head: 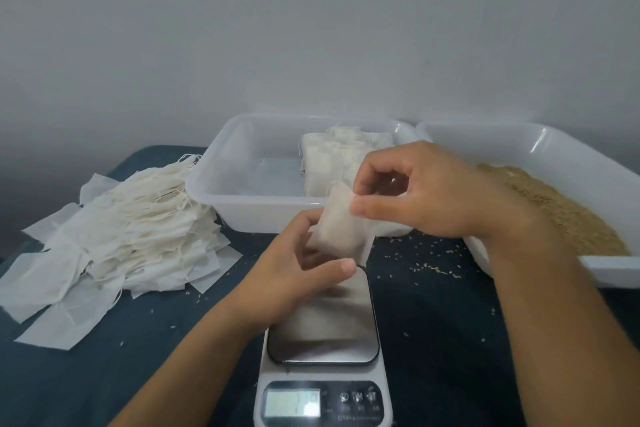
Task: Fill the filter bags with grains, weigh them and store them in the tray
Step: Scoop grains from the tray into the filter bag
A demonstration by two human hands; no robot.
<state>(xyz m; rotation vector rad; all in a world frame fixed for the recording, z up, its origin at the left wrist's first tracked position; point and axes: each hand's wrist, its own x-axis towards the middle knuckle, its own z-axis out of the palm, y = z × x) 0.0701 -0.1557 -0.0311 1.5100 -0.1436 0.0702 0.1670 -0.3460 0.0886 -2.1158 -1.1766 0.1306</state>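
Both hands, left hand (298,253) and right hand (426,191), pinch the filter bag (341,229) above the scale (323,333); a loose top could spill grains toward six o'clock.

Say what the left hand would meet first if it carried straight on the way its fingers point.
Probably the near wall of the storage tray, just beyond the filter bag that the left hand holds; depth is unclear.

A plain home workspace: a dark cloth-covered table (433,322) against a bare white wall (311,28).
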